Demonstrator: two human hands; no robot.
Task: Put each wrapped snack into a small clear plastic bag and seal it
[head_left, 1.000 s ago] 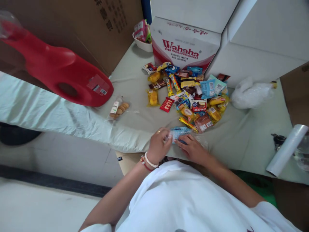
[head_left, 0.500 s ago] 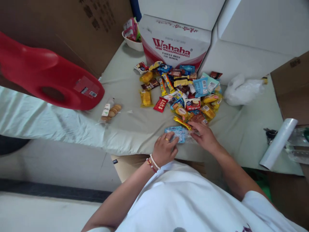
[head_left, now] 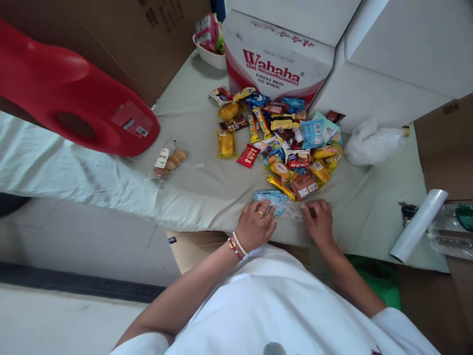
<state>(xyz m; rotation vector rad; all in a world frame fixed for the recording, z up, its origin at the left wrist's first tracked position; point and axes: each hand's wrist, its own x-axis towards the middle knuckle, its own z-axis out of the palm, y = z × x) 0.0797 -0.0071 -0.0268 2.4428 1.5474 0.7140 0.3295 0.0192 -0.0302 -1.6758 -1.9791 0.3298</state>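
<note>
Near the table's front edge lies a clear plastic bag (head_left: 292,209) with light-blue snack packets (head_left: 271,196) inside. My left hand (head_left: 256,224) rests on its near left side, fingers apart and slightly bent over the packets; it wears a ring and two bracelets. At the bag's right end, my right hand (head_left: 318,219) pinches the loose clear plastic between thumb and fingers. Just beyond the bag are a yellow snack bar (head_left: 281,188) and a brown packet (head_left: 304,185), at the near edge of a heap of wrapped snacks (head_left: 283,133).
A bag of round biscuits (head_left: 170,160) lies left, near a large red jug (head_left: 96,106). Behind the heap stand a Wahaha carton (head_left: 277,54) and a white bowl of packets (head_left: 212,58). On the right are a white plastic bag (head_left: 373,143) and a roll of film (head_left: 419,225).
My right hand has moved right, away from the yellow bar, its fingers now closed on the bag's end. My left hand stays on the packets. The view has shifted slightly.
</note>
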